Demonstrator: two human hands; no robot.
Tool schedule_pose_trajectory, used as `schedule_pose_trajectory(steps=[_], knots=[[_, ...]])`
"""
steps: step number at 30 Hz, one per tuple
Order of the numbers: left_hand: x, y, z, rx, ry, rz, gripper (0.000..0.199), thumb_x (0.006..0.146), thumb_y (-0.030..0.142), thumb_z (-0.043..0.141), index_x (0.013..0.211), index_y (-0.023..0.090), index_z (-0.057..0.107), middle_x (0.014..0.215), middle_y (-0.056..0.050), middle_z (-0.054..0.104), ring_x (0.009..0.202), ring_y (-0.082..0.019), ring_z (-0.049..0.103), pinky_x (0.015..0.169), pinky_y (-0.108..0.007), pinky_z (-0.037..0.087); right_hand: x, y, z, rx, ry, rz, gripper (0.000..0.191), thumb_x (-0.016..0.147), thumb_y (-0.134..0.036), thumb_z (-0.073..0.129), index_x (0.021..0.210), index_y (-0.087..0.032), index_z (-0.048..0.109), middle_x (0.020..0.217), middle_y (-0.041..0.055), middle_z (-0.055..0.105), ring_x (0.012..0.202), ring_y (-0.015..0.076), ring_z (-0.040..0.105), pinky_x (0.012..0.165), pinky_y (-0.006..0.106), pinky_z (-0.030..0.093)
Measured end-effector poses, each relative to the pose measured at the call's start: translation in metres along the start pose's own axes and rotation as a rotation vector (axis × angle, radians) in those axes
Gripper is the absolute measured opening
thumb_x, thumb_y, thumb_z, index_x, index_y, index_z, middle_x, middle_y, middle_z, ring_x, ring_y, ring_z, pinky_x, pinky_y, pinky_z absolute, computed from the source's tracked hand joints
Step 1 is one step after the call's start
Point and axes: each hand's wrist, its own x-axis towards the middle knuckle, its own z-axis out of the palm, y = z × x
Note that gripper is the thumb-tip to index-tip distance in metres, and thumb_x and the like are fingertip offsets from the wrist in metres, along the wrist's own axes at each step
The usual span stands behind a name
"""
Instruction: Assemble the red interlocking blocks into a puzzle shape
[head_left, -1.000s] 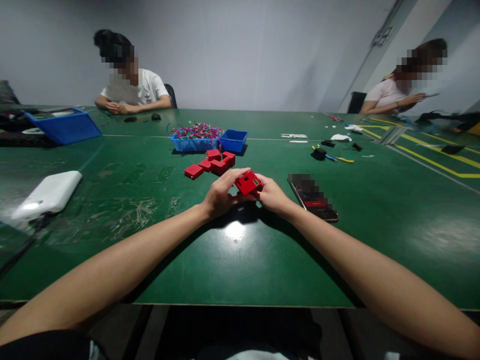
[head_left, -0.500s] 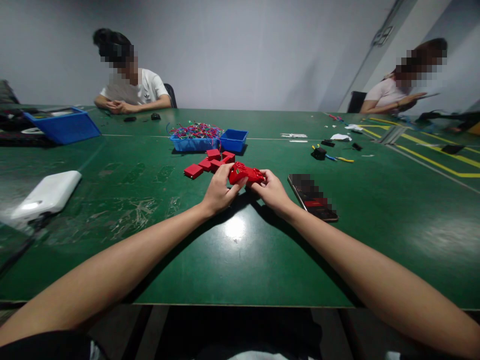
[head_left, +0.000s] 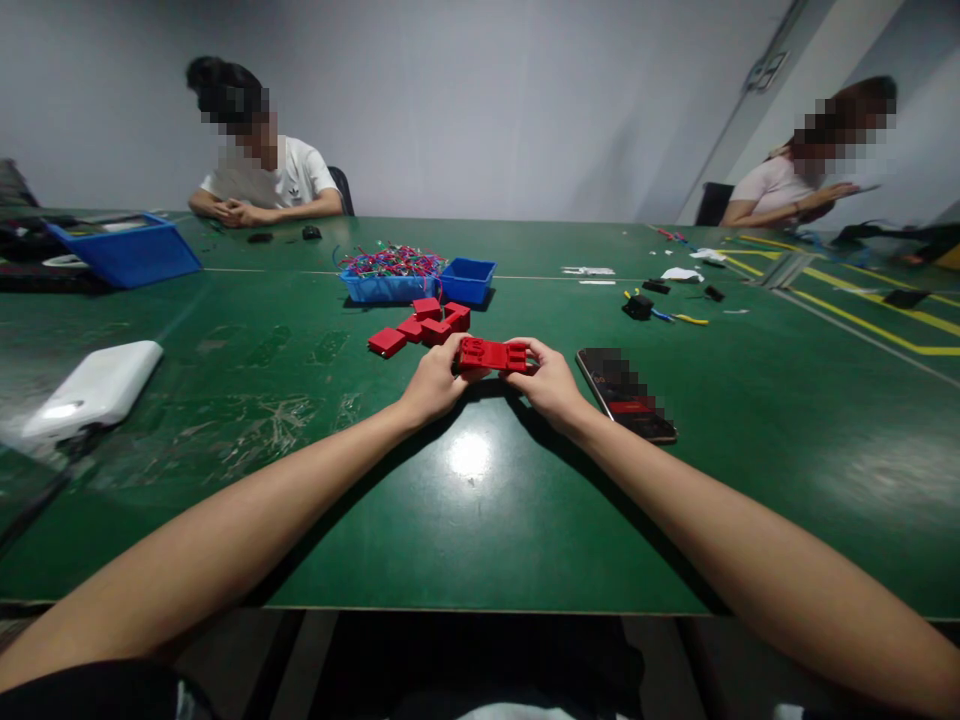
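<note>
A long red plastic part (head_left: 493, 355) with moulded recesses is held level between my two hands, just above the green table (head_left: 480, 520). My left hand (head_left: 441, 378) grips its left end, and my right hand (head_left: 546, 380) has the right end between thumb and fingers. Several red blocks (head_left: 387, 342) lie loosely grouped beyond my left hand. Behind them sits a blue tray heaped with coloured wires (head_left: 391, 264), beside a smaller blue bin (head_left: 468, 282).
A phone (head_left: 626, 395) lies right of my right hand. At the left are a white device (head_left: 97, 388) with a cable and a large blue bin (head_left: 131, 252). Pliers (head_left: 690, 319) and scraps lie at back right. Two people sit across the table.
The red part has been turned in my hands: its tilted left end is now lower, and the part lies level with its recessed face in view. Both hands keep hold of it.
</note>
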Motion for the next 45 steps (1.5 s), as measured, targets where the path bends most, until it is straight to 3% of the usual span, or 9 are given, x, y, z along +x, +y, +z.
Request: schedule_pose_trajectory(steps=[4,11,19,27,36,41,45], knots=[[0.0,0.002,0.0,0.057,-0.055,0.017,0.037,0.082,0.034,0.072,0.113,0.02,0.059,0.103,-0.008,0.073,0.091,-0.024,0.069,0.083,-0.038,0.055,0.0,0.001,0.0,0.035,-0.025,-0.01,0.045,0.056,-0.01,0.064,0.1,-0.018,0.063,0.094,0.0036,0.073,0.088,0.019,0.071,0.088,0.036,0.056],[-0.002,0.007,0.001,0.057,-0.055,-0.008,0.056,0.085,0.05,0.069,0.125,0.017,0.05,0.109,-0.013,0.069,0.097,-0.027,0.068,0.086,-0.042,0.054,0.0,0.0,0.002,0.04,-0.033,-0.005,0.043,0.057,-0.015,0.07,0.1,-0.017,0.065,0.092,0.0049,0.074,0.087,0.0201,0.072,0.087,0.036,0.057],[-0.003,0.008,0.001,0.089,-0.001,-0.099,0.043,0.093,0.045,0.06,0.123,0.019,0.046,0.109,-0.012,0.07,0.097,-0.029,0.069,0.087,-0.044,0.053,-0.001,0.0,0.003,0.039,-0.025,-0.057,0.045,0.062,-0.015,0.07,0.107,-0.018,0.063,0.103,0.0066,0.075,0.09,0.019,0.073,0.087,0.035,0.058],[-0.002,0.004,0.004,0.122,0.026,-0.1,0.031,0.095,0.039,0.058,0.119,0.021,0.05,0.112,-0.011,0.07,0.102,-0.028,0.068,0.089,-0.044,0.052,-0.004,-0.006,0.004,-0.011,0.047,-0.121,0.05,0.068,-0.037,0.081,0.11,-0.017,0.064,0.109,0.0106,0.074,0.097,0.0224,0.07,0.086,0.038,0.057],[-0.004,0.009,0.003,0.327,-0.089,-0.014,0.036,0.091,0.022,0.052,0.127,0.018,0.05,0.117,-0.014,0.069,0.104,-0.029,0.066,0.088,-0.043,0.051,-0.008,-0.014,0.005,0.04,0.019,-0.159,0.055,0.065,-0.044,0.084,0.11,-0.02,0.064,0.108,0.0068,0.072,0.094,0.021,0.07,0.086,0.035,0.058],[-0.004,0.006,0.002,0.342,-0.112,0.032,0.047,0.088,0.018,0.048,0.135,0.016,0.047,0.114,-0.014,0.069,0.1,-0.029,0.066,0.085,-0.042,0.052,-0.009,-0.011,0.006,0.042,-0.072,-0.223,0.064,0.065,-0.044,0.086,0.121,-0.021,0.066,0.125,0.0093,0.067,0.098,0.021,0.07,0.086,0.033,0.059],[-0.003,0.003,0.004,0.291,-0.09,0.051,0.05,0.085,0.017,0.053,0.135,0.016,0.049,0.108,-0.013,0.071,0.097,-0.03,0.067,0.082,-0.04,0.053,-0.013,-0.01,0.008,-0.027,-0.14,-0.277,0.07,0.069,-0.042,0.084,0.133,-0.022,0.062,0.126,0.0097,0.069,0.099,0.0221,0.07,0.088,0.035,0.058]])
